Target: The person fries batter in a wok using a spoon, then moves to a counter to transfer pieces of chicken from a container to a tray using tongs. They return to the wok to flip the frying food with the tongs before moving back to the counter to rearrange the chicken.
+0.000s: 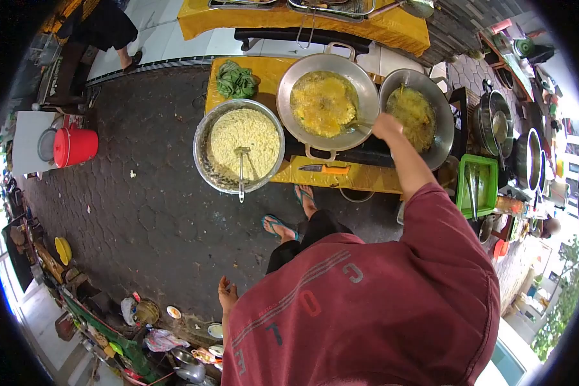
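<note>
My right hand (387,127) is closed around the handle of a metal spatula (363,123), whose blade reaches into the oil at the right side of a wok (286,83). Yellow, bubbly batter pieces (325,103) fry in that oil. To the right, a second, darker wok (442,116) holds oil with browner food in it. Left of the first wok stands a large metal bowl (202,170) of pale, lumpy batter (238,132), with a ladle (241,170) resting in it. My left hand (227,294) hangs low beside my body, fingers loosely apart and holding nothing.
An orange-handled knife (325,169) lies on the yellow-covered table (373,180) before the woks. Green leaves (236,80) sit behind the bowl. Rightward are a green basin (478,185) and several pans. A red bucket (76,147) stands at far left; another person's leg (123,56) shows upper left.
</note>
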Motion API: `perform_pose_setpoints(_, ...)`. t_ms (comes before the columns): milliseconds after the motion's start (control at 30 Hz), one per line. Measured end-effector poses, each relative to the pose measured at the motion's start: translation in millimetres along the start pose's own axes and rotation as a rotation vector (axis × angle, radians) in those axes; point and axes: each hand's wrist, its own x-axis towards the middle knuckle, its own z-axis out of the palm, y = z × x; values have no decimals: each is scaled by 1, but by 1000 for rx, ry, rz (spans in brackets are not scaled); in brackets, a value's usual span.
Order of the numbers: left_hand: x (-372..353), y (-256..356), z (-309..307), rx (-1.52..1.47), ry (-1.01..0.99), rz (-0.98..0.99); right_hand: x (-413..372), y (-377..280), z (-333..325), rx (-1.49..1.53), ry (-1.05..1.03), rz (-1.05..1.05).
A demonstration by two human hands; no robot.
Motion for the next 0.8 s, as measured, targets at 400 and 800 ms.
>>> perform_pose_setpoints(400,4,-31,7,0,-45,26,13,-24,-41,-303,216,-201)
perform_pose_setpoints(800,1,-54,16,-159,-25,-42,14,-28,-58,-472,-222,-165)
